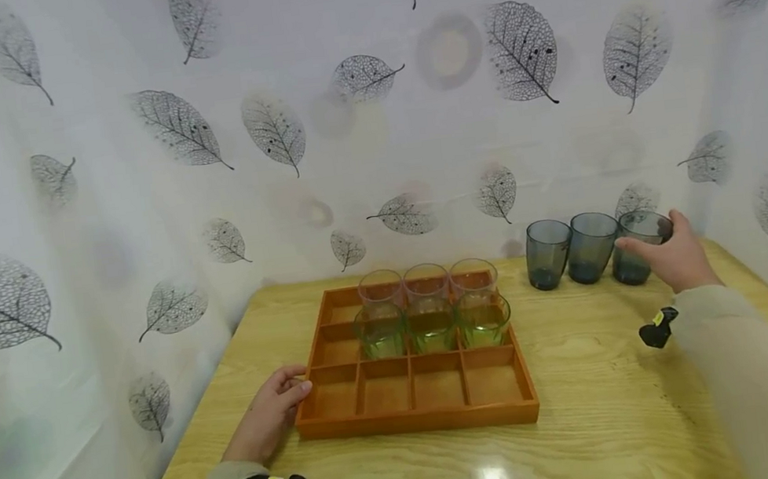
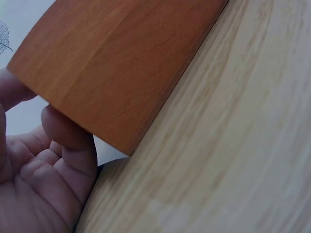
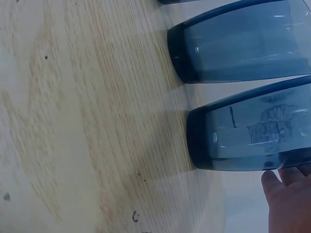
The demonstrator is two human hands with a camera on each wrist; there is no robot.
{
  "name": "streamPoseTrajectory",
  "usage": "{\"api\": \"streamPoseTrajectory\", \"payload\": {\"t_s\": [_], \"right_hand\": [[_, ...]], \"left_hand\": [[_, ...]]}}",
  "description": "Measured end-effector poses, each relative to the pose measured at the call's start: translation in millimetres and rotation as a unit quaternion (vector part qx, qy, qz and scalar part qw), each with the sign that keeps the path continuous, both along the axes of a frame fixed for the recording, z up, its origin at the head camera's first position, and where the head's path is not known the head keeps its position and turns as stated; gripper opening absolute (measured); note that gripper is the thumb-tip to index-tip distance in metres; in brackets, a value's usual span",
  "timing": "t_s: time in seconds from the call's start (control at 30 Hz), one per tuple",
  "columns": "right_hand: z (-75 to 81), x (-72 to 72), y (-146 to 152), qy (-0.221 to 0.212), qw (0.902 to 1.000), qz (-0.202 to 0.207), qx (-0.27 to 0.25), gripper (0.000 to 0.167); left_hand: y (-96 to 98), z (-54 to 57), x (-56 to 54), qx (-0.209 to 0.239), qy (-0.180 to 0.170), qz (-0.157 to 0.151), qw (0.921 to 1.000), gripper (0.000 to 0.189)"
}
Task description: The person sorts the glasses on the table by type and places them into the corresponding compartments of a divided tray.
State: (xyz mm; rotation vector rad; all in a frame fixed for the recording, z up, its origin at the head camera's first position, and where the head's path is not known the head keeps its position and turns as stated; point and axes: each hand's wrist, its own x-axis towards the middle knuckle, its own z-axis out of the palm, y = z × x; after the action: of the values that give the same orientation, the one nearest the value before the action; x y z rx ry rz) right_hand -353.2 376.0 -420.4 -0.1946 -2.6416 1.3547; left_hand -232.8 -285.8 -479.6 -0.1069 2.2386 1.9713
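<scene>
Grained table [image 1: 382, 473], leaf-print curtain [image 1: 374, 154] behind; left hand [image 1: 271, 410] grips the tray [image 1: 419, 421]; right hand [image 1: 685, 256] grips the rightmost grey glass [image 1: 630, 265], near the table's right edge — open wood before both.

Tray [image 1: 419, 423] on table [image 1: 588, 406], towards far edge. Six glasses [image 1: 432, 337] in tray's right three columns: three in back row, three before them in middle row. Right of tray, three tumblers [image 1: 593, 251] in row near table's far right corner. Left hand [image 1: 271, 410] at tray's left edge, right hand [image 1: 681, 257] on rightmost tumbler.
</scene>
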Motion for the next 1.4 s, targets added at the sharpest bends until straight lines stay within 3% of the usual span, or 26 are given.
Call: {"api": "streamPoseTrajectory", "payload": {"t_s": [0.33,0.6,1.1,1.4], "right_hand": [[-6.6,-6.4,-0.5,0.011,0.9992,-0.023,-0.03,0.119],[-8.5,-7.0,1.9,0.006,0.999,-0.043,0.003,0.114],[-7.2,3.7,5.4,0.005,0.9991,-0.025,0.033,0.112],[-5.4,18.2,3.3,0.005,0.9987,-0.008,0.049,0.11]], "left_hand": [[0.8,2.4,0.8,0.009,-0.001,-0.005,0.9999,0.045],[2.6,-0.1,2.4,0.009,-0.001,0.003,1.0,0.044],[0.1,1.0,-0.6,0.004,-0.005,0.004,1.0,0.043],[0.8,1.5,-2.0,-0.005,-0.012,0.01,0.9999,0.043]]}}
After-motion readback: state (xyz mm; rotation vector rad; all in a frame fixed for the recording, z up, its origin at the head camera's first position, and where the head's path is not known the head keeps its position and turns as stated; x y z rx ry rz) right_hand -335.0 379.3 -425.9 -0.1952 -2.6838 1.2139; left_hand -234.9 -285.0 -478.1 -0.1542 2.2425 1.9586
